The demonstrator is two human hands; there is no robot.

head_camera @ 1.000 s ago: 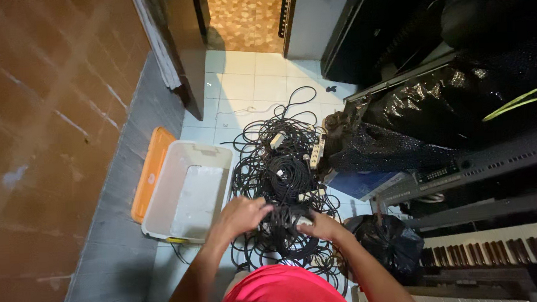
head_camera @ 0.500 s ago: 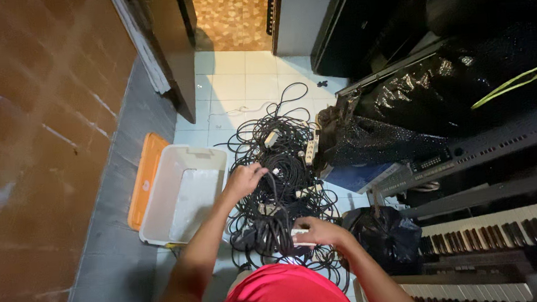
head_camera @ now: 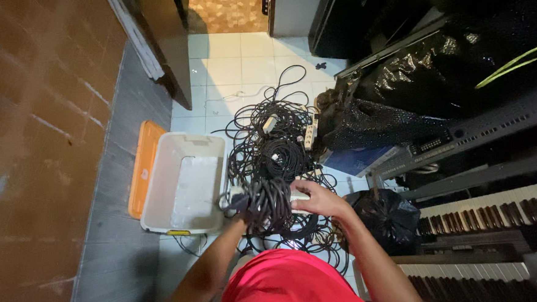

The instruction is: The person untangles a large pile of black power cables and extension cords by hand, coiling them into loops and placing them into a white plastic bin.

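Observation:
A tangled heap of black cables (head_camera: pixel 277 147) lies on the white tiled floor. My left hand (head_camera: pixel 242 205) grips a bundle of black cables (head_camera: pixel 270 201) lifted off the heap, close to the rim of an empty white plastic bin (head_camera: pixel 184 181). My right hand (head_camera: pixel 317 197) rests on the same bundle from the right side. Two white power strips (head_camera: pixel 309 133) lie among the cables further away.
An orange lid (head_camera: pixel 142 167) leans beside the bin against a brick wall (head_camera: pixel 41 132). Keyboards (head_camera: pixel 485 204) and black plastic-covered gear (head_camera: pixel 436 75) fill the right. A black bag (head_camera: pixel 385 215) sits by my right arm. A doorway (head_camera: pixel 227 9) opens ahead.
My left hand came back from the far part of the heap with a bundle of cables, now held near the bin. The right hand moved onto that bundle.

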